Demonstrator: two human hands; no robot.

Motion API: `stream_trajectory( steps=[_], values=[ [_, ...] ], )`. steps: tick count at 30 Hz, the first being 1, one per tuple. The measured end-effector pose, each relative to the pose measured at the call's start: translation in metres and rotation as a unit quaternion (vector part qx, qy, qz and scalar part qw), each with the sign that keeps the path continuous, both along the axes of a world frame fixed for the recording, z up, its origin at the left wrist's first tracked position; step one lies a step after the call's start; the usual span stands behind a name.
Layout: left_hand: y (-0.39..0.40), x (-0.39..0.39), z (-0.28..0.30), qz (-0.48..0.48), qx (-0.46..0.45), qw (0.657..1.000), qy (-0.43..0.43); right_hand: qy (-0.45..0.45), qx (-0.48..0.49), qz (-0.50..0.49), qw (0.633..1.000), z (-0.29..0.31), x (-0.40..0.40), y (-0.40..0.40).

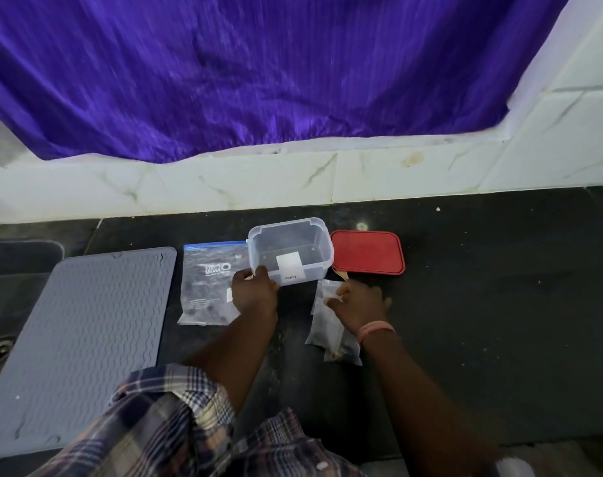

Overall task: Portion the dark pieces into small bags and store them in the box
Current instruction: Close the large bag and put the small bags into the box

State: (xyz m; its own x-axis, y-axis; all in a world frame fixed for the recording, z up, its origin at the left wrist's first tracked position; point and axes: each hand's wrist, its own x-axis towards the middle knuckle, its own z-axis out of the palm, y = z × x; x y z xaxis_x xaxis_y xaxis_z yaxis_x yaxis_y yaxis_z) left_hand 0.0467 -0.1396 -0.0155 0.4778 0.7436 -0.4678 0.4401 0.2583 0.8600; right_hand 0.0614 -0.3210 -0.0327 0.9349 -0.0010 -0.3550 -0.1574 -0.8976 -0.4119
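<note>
On the dark surface (482,287), the left hand (255,292) grips the near rim of the empty box (291,253) — lid off. The right hand (360,304) pinches a small bag (322,325) of dark pieces. Storing looks underway; next, lift it into the box.

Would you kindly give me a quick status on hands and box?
Left hand gripping box rim. Right hand pinching small bag. Box looks empty, lid off beside it. Nothing blocking.
</note>
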Motion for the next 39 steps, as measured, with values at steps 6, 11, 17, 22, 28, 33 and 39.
stream_trajectory(
  steps=[6, 11, 17, 22, 28, 33, 39],
  values=[
    [0.003, -0.003, 0.002, 0.014, -0.029, 0.999, -0.005, 0.069, -0.009, -0.006, 0.998, 0.007, 0.011, 0.010],
    [0.012, -0.005, -0.002, -0.007, 0.001, 1.000, 0.025, 0.075, 0.185, 0.049, 0.979, 0.051, 0.024, 0.009],
    [0.016, -0.007, 0.007, -0.039, 0.052, 0.997, 0.035, -0.016, 0.194, 0.088, 0.977, 0.100, 0.065, 0.036],
    [0.033, 0.004, 0.007, -0.080, 0.096, 0.992, 0.016, -0.062, 0.237, 0.063, 0.968, 0.095, 0.082, 0.087],
    [0.045, 0.009, -0.011, -0.103, 0.081, 0.991, 0.017, 0.001, 0.083, 0.151, 0.985, 0.060, 0.101, 0.132],
    [0.042, 0.005, -0.006, -0.111, 0.119, 0.987, 0.001, 0.086, 0.019, 0.210, 0.974, 0.043, 0.112, 0.144],
    [0.039, 0.006, -0.012, -0.118, 0.174, 0.978, -0.001, 0.034, -0.056, 0.178, 0.982, 0.022, 0.113, 0.152]
  ],
)
